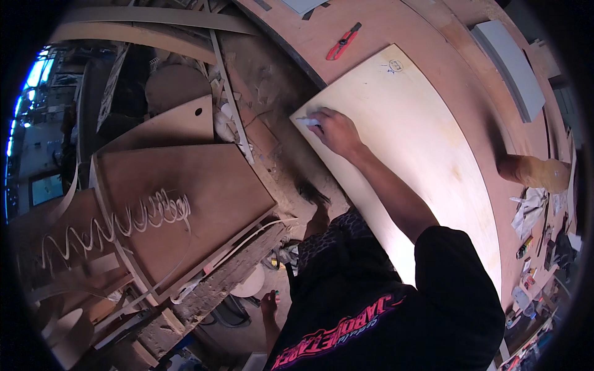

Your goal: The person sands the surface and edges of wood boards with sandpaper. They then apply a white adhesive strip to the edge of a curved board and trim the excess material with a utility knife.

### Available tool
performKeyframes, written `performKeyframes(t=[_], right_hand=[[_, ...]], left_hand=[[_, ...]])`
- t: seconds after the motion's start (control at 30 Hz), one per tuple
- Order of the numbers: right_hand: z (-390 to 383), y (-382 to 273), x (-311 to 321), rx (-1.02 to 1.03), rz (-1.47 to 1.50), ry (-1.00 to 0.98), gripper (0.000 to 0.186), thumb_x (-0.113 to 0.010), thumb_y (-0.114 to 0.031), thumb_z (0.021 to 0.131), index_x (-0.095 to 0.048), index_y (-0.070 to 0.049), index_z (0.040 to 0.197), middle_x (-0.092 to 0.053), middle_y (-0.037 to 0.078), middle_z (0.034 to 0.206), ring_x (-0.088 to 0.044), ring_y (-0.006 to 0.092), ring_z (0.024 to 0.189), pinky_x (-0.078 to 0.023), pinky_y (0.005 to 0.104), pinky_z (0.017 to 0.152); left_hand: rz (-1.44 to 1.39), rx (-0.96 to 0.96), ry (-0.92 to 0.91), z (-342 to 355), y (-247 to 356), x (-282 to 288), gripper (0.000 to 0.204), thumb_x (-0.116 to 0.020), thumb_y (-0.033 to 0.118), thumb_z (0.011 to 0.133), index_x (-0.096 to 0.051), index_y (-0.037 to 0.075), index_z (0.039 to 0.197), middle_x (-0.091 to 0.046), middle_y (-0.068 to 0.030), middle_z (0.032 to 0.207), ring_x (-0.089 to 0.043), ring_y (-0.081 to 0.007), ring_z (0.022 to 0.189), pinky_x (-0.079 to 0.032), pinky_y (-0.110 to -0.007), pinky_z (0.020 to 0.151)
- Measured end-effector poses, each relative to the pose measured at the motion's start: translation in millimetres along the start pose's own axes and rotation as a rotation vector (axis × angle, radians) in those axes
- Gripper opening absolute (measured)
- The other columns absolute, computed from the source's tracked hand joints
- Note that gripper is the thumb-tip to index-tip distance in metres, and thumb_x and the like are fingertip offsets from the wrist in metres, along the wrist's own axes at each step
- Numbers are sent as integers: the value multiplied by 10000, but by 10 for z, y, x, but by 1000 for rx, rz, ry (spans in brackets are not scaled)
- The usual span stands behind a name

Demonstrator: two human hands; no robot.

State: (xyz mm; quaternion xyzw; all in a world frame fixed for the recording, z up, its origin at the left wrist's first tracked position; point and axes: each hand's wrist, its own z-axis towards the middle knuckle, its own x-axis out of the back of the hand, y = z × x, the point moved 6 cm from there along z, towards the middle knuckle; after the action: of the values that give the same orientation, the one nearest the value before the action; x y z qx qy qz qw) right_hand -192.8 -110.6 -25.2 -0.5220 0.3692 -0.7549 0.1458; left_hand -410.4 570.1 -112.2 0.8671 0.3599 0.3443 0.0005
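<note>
A large pale board (427, 130) with one curved edge lies on the reddish-brown worktable. At its far left corner my right hand (334, 131) is closed around a small whitish thing (309, 122), whose end touches or hovers just over the surface. Its kind is too blurred to name. Handwritten marks and a circle (395, 65) show at the board's far corner. My left hand (270, 304) hangs low beside my body, fingers curled, away from the board. Something small with a green spot shows at its fingertips, too small to make out.
A red utility knife (343, 42) lies on the worktable (309, 37) beyond the board. Grey panel pieces (510, 71) and a rolled tan strip (535, 173) are at right. On the left stand a brown panel (185, 204), a coiled pale strip (154, 210) and a rough timber beam (229, 266).
</note>
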Motion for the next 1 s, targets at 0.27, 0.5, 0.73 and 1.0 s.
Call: performKeyframes(t=[0.27,0.5,0.73,1.0], right_hand=[[227,-48,-122,18,-69,-89,286,-694,-178,862,-688,-87,1133,-659,125,1107,-650,336,996,-539,429,874],[222,-125,-38,130,-172,-116,318,-690,-144,852,-686,-95,1166,-643,116,1114,-627,313,1035,-532,413,896],[323,-149,-69,145,-206,-180,277,-626,-161,884,-680,-65,1138,-632,130,1141,-585,303,1141,-504,412,962],[365,-139,-130,76,-209,-233,235,-614,-157,899,-688,-62,1101,-636,131,1105,-629,319,1045,-538,421,893]], left_hand=[[96,-153,80,413,969,153,413,-578,370,994,-661,-34,1007,-721,-139,865,-695,-211,745,-535,-343,700],[97,-406,61,552,1670,205,342,-566,336,997,-661,11,953,-699,-82,826,-656,-169,734,-499,-307,662],[215,-318,34,657,1403,195,411,-554,389,1000,-661,-6,954,-715,-148,820,-700,-239,760,-516,-366,705],[186,-227,9,780,965,123,459,-542,431,996,-671,-7,953,-727,-166,825,-728,-267,774,-530,-402,719]])
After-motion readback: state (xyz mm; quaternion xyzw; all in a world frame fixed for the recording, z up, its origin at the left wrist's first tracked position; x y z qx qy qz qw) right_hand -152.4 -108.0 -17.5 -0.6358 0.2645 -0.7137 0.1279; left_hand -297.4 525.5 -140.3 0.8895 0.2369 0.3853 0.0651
